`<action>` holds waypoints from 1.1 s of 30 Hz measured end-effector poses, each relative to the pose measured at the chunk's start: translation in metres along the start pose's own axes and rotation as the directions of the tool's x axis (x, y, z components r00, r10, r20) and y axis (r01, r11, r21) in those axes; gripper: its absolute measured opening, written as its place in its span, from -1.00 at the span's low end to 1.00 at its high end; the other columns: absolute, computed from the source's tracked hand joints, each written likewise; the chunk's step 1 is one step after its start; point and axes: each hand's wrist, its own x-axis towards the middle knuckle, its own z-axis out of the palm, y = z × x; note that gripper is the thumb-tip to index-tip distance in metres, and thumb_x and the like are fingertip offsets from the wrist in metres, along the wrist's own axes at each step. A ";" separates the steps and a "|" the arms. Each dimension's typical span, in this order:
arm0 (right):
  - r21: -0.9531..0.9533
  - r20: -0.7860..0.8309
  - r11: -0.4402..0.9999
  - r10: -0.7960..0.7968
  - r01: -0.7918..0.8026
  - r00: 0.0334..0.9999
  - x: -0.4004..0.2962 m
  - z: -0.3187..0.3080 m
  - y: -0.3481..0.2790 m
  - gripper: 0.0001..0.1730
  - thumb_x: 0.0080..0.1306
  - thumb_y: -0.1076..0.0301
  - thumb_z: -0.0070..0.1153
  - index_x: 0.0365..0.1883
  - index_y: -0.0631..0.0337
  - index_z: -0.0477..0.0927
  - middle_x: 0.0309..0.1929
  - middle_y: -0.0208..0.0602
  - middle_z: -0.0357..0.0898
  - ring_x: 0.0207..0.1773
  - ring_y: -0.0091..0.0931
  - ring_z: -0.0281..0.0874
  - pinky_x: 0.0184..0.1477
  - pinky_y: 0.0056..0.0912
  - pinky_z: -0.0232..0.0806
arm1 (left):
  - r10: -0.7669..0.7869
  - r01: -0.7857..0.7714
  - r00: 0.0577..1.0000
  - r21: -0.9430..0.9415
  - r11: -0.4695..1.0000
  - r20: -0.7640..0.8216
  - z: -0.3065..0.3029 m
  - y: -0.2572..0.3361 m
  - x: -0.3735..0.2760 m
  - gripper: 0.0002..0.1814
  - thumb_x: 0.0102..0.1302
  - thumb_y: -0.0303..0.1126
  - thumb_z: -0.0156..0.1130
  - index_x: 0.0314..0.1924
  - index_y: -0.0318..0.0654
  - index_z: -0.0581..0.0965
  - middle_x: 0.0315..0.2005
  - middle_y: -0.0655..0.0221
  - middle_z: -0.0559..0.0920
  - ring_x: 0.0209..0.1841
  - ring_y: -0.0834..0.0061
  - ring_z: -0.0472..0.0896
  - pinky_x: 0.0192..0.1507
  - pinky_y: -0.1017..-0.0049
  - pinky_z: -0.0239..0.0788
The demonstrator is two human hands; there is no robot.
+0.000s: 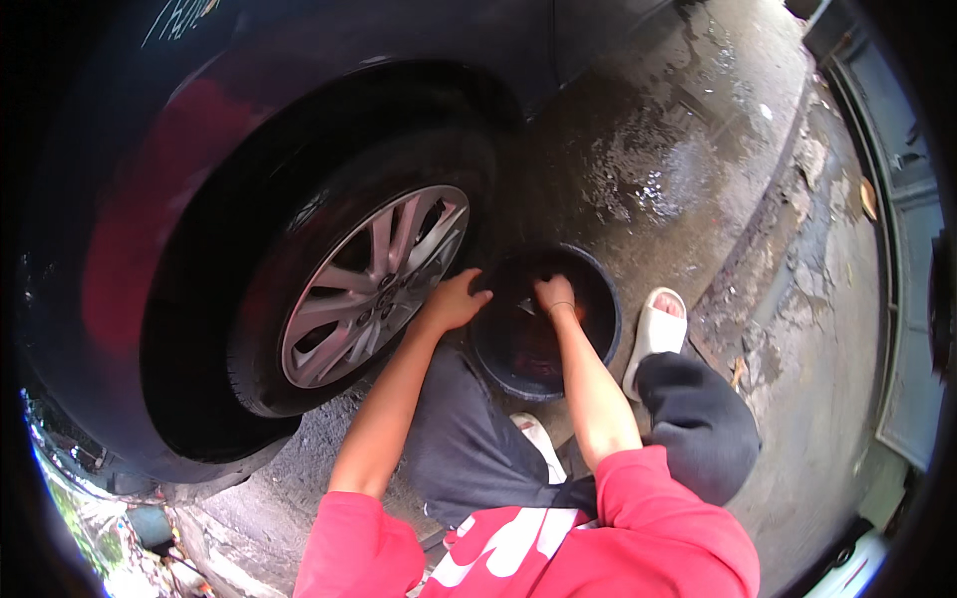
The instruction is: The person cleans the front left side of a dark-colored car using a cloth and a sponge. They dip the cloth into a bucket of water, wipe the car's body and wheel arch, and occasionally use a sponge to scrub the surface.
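Observation:
A round black bucket (pixel 614 299) stands on the ground between my feet and the car wheel. Into it reaches my right hand (pixel 555 293), its fingers curled downward near the dark contents. Whether those fingers grip anything is hidden. A small bright patch shows inside the bucket, and the liquid there looks dark. My left hand (pixel 454 300) hovers between the bucket's left rim and the silver alloy wheel (pixel 383 284), thumb and fingers apart with nothing in them. Around the alloy wheel runs a black tire (pixel 258 366), set in the wheel arch of a dark car (pixel 112 418).
Wet concrete (pixel 650 179) extends beyond the bucket. A white slide sandal (pixel 652 336) is on my right foot, close to the bucket's right side. Broken, rough paving (pixel 777 284) lies further right, before a grey metal gate (pixel 916 299). Debris lies at the lower left.

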 end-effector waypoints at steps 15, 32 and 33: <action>-0.187 0.256 0.963 -0.145 0.196 0.956 0.041 -0.058 0.020 -0.52 0.43 0.16 -0.08 0.13 0.25 0.66 0.24 0.15 0.56 0.32 -0.10 0.53 0.36 -0.05 0.33 | 0.432 -0.380 0.896 0.329 0.864 -0.100 0.038 0.180 0.133 -0.74 0.32 -0.30 0.31 0.02 0.04 0.67 -0.15 0.28 0.60 -0.02 0.09 0.64 -0.05 0.12 0.48; 0.940 -0.192 -0.217 0.293 0.261 0.936 -0.020 -0.207 -0.064 -0.68 0.55 0.17 -0.01 0.04 0.18 0.64 -0.12 -0.32 0.66 -0.09 -0.45 0.64 0.01 -0.35 0.48 | 0.448 -0.570 0.747 -0.126 0.812 -0.492 0.039 0.243 0.183 -0.76 0.37 -0.37 0.30 0.02 -0.16 0.65 -0.17 0.19 0.68 -0.11 0.24 0.70 -0.03 0.34 0.50; 0.917 -0.152 -0.317 0.280 0.240 0.948 -0.030 -0.216 -0.072 -0.65 0.56 0.12 -0.05 0.06 0.15 0.63 -0.09 -0.31 0.66 -0.08 -0.41 0.64 0.04 -0.29 0.49 | 0.331 -0.509 0.837 -0.400 0.762 -0.436 0.046 0.230 0.175 -0.76 0.44 -0.31 0.27 0.02 -0.23 0.65 -0.14 0.22 0.72 -0.14 0.41 0.70 -0.03 0.45 0.48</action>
